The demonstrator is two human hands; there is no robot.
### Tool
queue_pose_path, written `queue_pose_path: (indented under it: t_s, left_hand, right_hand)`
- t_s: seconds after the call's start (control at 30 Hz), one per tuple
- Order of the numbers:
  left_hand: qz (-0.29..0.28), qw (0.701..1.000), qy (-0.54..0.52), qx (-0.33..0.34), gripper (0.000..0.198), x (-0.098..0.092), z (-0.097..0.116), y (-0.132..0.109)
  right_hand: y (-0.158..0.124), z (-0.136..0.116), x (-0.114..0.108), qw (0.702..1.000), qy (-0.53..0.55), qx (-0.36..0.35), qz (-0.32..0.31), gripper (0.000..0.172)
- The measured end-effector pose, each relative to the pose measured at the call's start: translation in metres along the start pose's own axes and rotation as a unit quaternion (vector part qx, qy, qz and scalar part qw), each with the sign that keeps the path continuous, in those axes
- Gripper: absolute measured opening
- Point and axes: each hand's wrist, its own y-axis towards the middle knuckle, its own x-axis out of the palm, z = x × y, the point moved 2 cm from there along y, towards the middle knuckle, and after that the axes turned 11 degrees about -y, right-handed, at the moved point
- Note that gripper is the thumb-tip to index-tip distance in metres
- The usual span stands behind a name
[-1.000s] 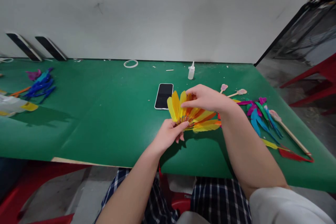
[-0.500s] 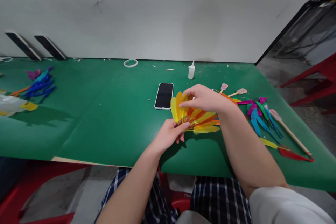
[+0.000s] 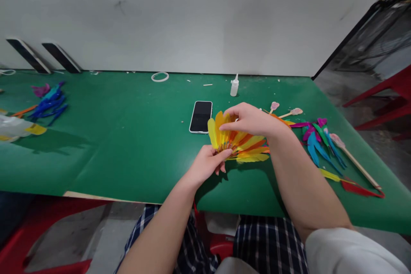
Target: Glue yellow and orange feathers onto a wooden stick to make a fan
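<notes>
My left hand (image 3: 208,162) pinches the base of a fan of yellow and orange feathers (image 3: 248,147), thumb on top, and holds it above the table. Over the fan's upper edge bends my right hand (image 3: 248,119), its thumb and fingers closed on an orange-yellow feather (image 3: 220,120). The right fingertips are partly hidden behind the feathers. Just behind the fan lies a phone (image 3: 201,117) with a dark screen. Loose purple, green and blue feathers (image 3: 316,141) lie to the right of my right forearm.
On the green table (image 3: 128,158) a small white squeeze bottle (image 3: 234,85) stands near the wall, with a white ring (image 3: 159,77) farther left. Wooden sticks with pinkish ends (image 3: 356,160) lie at the right. Blue feathers (image 3: 48,105) and a clear plastic bag (image 3: 14,127) are at the left.
The leftmost yellow feather of the fan has tilted slightly left. Both hands keep their places and grips.
</notes>
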Motion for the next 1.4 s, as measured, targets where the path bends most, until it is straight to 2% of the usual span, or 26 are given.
queue_pose_path:
  t_s: [0.3, 0.63, 0.8, 1.07, 1.17, 1.4]
  left_hand:
    - [-0.027, 0.999, -0.033, -0.019, 0.034, 0.000, -0.003, 0.000]
    - [-0.016, 0.999, -0.033, -0.014, 0.034, -0.001, -0.002, 0.000]
    - [-0.024, 0.998, -0.047, -0.019, 0.032, 0.000, -0.002, 0.000]
    - [-0.021, 0.999, -0.031, -0.018, 0.033, -0.001, -0.002, 0.000]
    - [-0.025, 0.999, -0.041, -0.015, 0.033, -0.001, -0.003, 0.000]
    - [-0.020, 0.997, -0.069, -0.005, 0.030, -0.003, -0.003, 0.001]
  right_hand:
    - [-0.001, 0.001, -0.001, 1.000, 0.005, -0.015, -0.019, 0.023]
    - [-0.002, 0.007, -0.004, 1.000, -0.006, 0.012, -0.024, 0.026]
    - [-0.004, 0.006, -0.006, 1.000, 0.002, -0.006, -0.031, 0.022]
    - [-0.001, 0.006, -0.002, 1.000, -0.012, 0.015, -0.016, 0.026]
    - [-0.001, 0.008, -0.004, 1.000, 0.009, 0.013, -0.011, 0.020]
    - [-0.005, 0.013, -0.010, 0.999, 0.036, 0.030, -0.025, 0.021]
